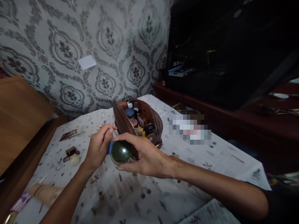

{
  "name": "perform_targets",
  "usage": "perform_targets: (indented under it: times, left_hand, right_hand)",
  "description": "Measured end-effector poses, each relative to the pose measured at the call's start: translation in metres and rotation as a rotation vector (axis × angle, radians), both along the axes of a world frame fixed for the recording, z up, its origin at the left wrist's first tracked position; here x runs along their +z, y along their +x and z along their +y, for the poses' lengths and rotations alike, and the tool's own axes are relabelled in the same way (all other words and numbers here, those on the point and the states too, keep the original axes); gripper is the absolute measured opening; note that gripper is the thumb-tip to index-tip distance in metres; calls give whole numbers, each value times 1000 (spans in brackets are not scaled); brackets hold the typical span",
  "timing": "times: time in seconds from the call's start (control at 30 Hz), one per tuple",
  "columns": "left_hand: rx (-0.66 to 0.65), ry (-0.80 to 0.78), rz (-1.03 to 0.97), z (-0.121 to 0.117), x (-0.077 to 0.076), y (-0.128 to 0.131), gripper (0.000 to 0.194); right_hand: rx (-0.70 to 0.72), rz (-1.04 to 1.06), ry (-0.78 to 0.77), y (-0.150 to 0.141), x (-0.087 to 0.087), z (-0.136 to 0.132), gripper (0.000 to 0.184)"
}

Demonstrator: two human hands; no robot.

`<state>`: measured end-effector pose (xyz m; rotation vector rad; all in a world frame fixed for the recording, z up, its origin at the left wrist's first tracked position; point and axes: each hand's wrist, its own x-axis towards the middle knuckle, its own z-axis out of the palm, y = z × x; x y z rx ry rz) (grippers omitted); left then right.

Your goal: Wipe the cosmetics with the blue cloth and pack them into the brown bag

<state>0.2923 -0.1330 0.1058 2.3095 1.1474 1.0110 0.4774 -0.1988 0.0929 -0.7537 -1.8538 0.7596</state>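
Note:
In front of the bag, my right hand (149, 155) curls round a rounded, glossy dark-green bottle (121, 151), thumb below and fingers above. A blue part (110, 147) shows at the bottle's left end. There my left hand (99, 146) closes with thumb and fingers on that end; a small whitish piece shows between the two hands. Just behind stands a brown zip-up cosmetic bag (157, 119), open at the top. It holds several items, among them a blue-lidded jar (130, 112), a clear-capped bottle (136, 106) and a black round compact (150, 128).
On the patterned tablecloth (130, 193) at left lie a brown tube (68, 135), a small dark-capped bottle (70, 151), a cream round item (75, 160) and a beige tube (44, 193). A blurred patch covers something right of the bag. A dark red shelf (201, 121) borders the right.

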Motion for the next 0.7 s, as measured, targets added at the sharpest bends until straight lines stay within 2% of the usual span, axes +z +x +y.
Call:
perform_targets:
  times: [0.1, 0.2, 0.3, 0.37, 0.43, 0.5, 0.6, 0.67, 0.7]
  left_hand:
    - [47, 98, 191, 4, -11, -5, 40]
    - [108, 157, 544, 5, -31, -21, 35]
    - [38, -36, 945, 4, -45, -44, 30]
    - [-11, -143, 1061, 4, -44, -55, 40]
    - [-32, -84, 1016, 5, -32, -57, 44]
    - [-54, 96, 858, 7, -14, -44, 39]
    - [-77, 344, 556, 8, 15, -7, 36]
    - [-170, 443, 483, 7, 27, 20, 38]
    - [-221, 470, 512, 8, 30, 31, 41]
  right_hand:
    - [2, -2, 4, 2, -4, -2, 47]
    - [9, -25, -3, 3, -13, -6, 49]
    - [21, -84, -2, 5, -20, -11, 53]
    - [25, -106, 8, 9, -22, -14, 53]
    - [11, -91, 6, 13, -20, -18, 52]
    - [-16, -35, -27, 18, -14, -21, 51]
    - [-93, 103, -80, 29, -1, -21, 49]
    - [-179, 203, -77, 40, 8, -16, 49]
    - [-227, 248, -72, 45, 12, -12, 49]
